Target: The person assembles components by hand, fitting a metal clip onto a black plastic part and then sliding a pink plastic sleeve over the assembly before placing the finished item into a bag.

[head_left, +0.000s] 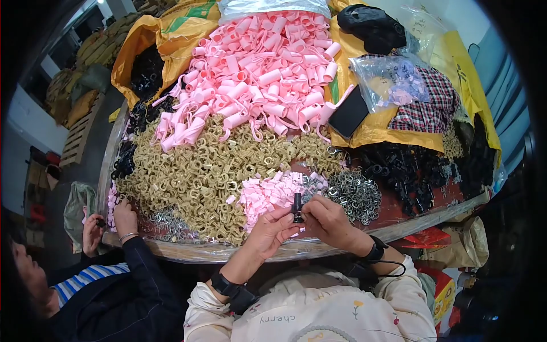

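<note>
Above the near edge of the table, a small black cylindrical plastic part (297, 204) stands upright between my hands. My left hand (269, 233) grips its lower end with thumb and fingers. On its other side, my right hand (329, 221) is closed in a pinch close against the part; whatever the fingertips hold is hidden. Just beyond my hands lies a heap of small light-pink pieces (265, 196). Silver metal rings (356, 196) are piled to its right. Tan-gold ring-shaped clips (194, 176) spread widely to the left.
Pink tubes with straps (256, 74) form a large mound at the back. Black parts (404, 176) lie at the right, near a dark flat device (348, 112) and a clear bag (390, 82). At the left, a co-worker's hands (124, 218) work by the table's wooden edge (188, 253).
</note>
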The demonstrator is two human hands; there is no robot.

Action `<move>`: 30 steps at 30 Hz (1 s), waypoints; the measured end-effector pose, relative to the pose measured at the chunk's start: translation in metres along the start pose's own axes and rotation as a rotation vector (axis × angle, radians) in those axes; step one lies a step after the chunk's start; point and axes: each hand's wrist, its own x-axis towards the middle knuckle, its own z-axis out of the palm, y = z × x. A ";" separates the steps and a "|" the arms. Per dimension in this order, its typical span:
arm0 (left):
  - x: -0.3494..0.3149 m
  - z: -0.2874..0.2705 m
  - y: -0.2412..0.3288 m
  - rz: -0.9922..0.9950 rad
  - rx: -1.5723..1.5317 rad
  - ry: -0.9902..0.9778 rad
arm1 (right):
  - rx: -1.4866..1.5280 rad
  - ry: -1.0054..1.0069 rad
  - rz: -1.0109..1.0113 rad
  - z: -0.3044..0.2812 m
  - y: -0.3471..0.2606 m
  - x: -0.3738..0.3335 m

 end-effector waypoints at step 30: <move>0.023 -0.005 0.045 0.337 0.607 0.344 | -0.013 -0.033 -0.153 0.024 0.091 0.060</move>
